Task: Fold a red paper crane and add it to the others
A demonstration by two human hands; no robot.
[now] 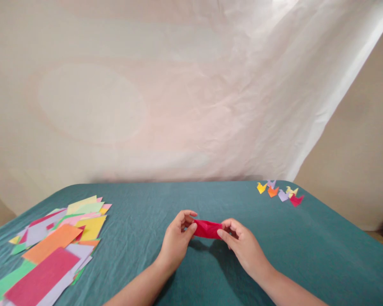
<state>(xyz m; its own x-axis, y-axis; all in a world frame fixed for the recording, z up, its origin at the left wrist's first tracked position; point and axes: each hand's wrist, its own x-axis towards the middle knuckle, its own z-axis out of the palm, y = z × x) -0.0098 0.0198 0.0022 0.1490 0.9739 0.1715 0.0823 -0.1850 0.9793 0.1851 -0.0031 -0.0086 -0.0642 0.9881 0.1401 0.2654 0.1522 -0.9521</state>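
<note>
A folded red paper piece [207, 229] is held just above the teal tablecloth [306, 246], near the middle of the table. My left hand [178, 240] pinches its left end between thumb and fingers. My right hand [241, 245] pinches the right end the same way. Both hands are closed on the paper, and their shadow falls on the cloth below.
A loose spread of coloured paper sheets [54, 246] lies at the left of the table. Several small folded paper figures [281, 192] sit at the far right corner. A creased pale backdrop [178, 93] hangs behind the table.
</note>
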